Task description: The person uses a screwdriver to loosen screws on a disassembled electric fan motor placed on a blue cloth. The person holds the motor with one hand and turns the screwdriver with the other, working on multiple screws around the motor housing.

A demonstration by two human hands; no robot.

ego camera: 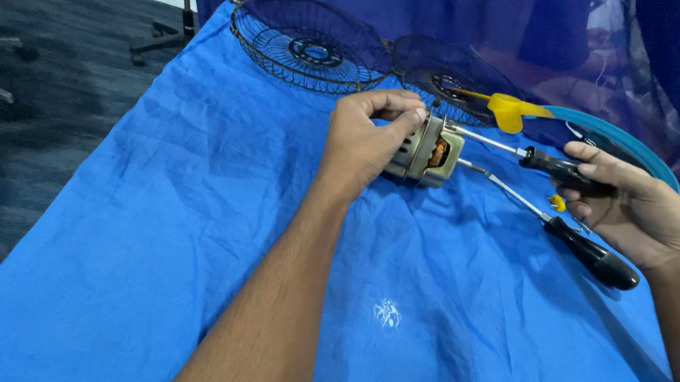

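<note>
We have one view only, worn on the head, looking down and forward along our forearms over the blue cloth-covered table (185, 225), close in, its far edge near the frame's top.

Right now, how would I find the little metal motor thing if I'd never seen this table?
Start at the blue cloth covering the table, then look toward its far side, just in front of the two black wire fan guards. There the left hand steadies the motor. It is the only boxy, pale metal block, with orange-brown windings inside, unlike the long black-handled screwdrivers beside it.
</note>
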